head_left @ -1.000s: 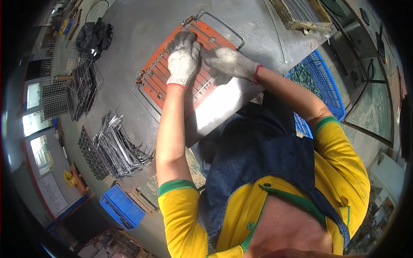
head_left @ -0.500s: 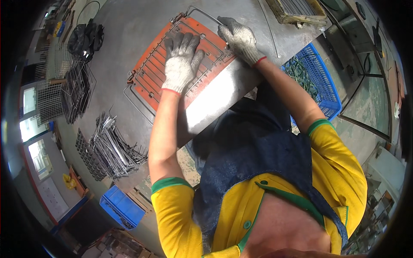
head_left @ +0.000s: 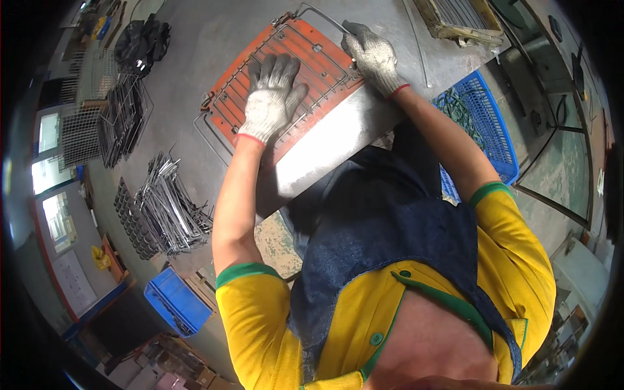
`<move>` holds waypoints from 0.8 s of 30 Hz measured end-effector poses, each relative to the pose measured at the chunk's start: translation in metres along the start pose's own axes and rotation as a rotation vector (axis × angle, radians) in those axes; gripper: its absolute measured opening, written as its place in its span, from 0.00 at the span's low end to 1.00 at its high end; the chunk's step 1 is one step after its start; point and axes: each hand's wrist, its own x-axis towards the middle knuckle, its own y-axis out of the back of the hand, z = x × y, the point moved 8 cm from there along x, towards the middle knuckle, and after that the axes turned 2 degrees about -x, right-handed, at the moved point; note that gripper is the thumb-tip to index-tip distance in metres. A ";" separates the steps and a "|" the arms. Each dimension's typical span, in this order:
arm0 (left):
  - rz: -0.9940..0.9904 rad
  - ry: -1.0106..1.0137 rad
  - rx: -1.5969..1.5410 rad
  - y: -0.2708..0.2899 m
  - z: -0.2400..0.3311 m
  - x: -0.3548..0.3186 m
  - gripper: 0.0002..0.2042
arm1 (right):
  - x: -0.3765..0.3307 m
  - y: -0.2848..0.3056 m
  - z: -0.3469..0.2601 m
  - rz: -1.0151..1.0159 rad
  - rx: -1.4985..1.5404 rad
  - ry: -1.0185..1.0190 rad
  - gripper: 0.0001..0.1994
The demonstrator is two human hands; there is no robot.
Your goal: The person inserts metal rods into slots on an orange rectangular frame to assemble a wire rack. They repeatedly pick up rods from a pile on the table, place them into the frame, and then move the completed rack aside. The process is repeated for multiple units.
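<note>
My left hand (head_left: 270,99), in a white knitted glove with grey fingers, lies with its fingers stretched over a wire rack (head_left: 323,99). Beneath the rack is an orange plate (head_left: 328,60) with metal fittings along its edges. At the plate's right end, my gloved right hand (head_left: 374,60) closes round the end of a bent metal wire loop (head_left: 320,14); its fingertips are partly hidden. Another wire loop (head_left: 209,135) sticks out at the plate's lower left. Everything rests on a grey metal table (head_left: 195,49).
Loose metal wires (head_left: 172,211) are heaped at the table's left edge. Wire frames (head_left: 123,120) and a black plastic bag (head_left: 143,44) lie farther left. A blue basket (head_left: 484,114) with green strands stands right, below a tray of rods (head_left: 458,23). A blue bin (head_left: 175,302) sits lower left.
My left hand has shifted a little toward the lower left over the rack. My right hand stays at the wire loop. The whole view has shifted slightly.
</note>
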 end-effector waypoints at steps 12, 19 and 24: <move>0.278 0.053 0.121 0.053 -0.017 -0.027 0.18 | 0.002 0.008 -0.006 -0.078 0.221 -0.360 0.21; -0.119 0.205 0.026 0.008 -0.045 -0.072 0.30 | 0.000 0.008 -0.006 -0.062 0.256 -0.316 0.20; -0.151 0.260 0.077 0.008 -0.053 -0.096 0.29 | 0.002 0.010 -0.009 -0.065 0.258 -0.356 0.20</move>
